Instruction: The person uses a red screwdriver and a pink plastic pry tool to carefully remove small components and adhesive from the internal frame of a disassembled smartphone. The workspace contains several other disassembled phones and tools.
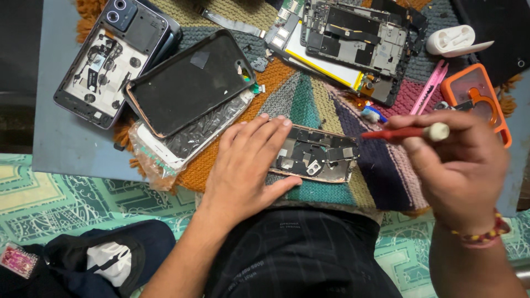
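Your left hand (245,160) lies flat, fingers spread, pinning the opened phone (316,153) on the knitted mat (309,99). Your right hand (458,165), fingers clamped on the red screwdriver (406,133), aims its tip at the phone's right end; seating it squarely in a screw calls for care.

Person seen from above. Both forearms are bare, with no sleeves in view. The left hand (243,165) carries no ring, watch or band. The right hand (461,165) has a bracelet (486,234) at the wrist: a cord of red and yellowish beads, wound close around it. The lap is covered by dark, almost black trousers (301,254) with a faint check of thin lines and small pale lettering.
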